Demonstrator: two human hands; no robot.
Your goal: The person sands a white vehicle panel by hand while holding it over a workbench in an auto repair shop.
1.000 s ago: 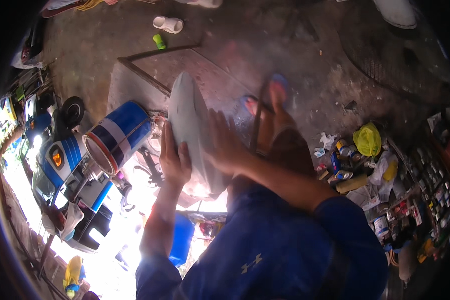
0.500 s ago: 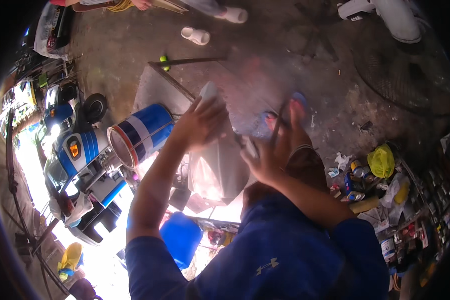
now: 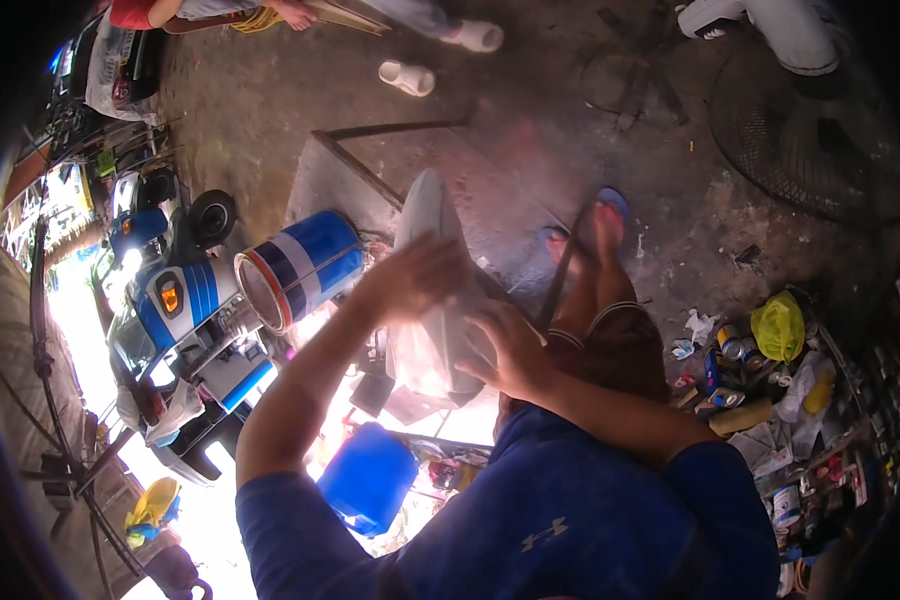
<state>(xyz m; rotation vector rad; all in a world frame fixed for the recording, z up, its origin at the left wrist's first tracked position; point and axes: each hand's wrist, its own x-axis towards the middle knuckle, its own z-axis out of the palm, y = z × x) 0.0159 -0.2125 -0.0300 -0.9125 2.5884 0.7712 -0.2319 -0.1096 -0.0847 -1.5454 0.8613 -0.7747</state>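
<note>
A pointed grey panel [image 3: 422, 205], smooth and curved, stands in front of my body with its narrow tip away from me. My left hand [image 3: 418, 278] lies across the panel's middle, palm toward its surface. Motion smears its fingers, so whether anything is under them cannot be told. At the panel's right side is my right hand [image 3: 515, 350], its thumb and fingers apart and touching the near right edge. The panel's near lower part is washed out by bright light.
Left of the panel stands a blue, white and red striped drum [image 3: 305, 262], beside a blue and white vehicle [image 3: 175, 300]. A blue container [image 3: 370, 480] sits near my left elbow. Cans and a yellow-green bag [image 3: 778, 328] lie right. A fan [image 3: 800, 150] stands far right; other people are beyond.
My left hand has moved from near the panel's tip back toward me, uncovering the tip. My right hand has shifted slightly nearer, fingers more spread. The whole view has shifted a little.
</note>
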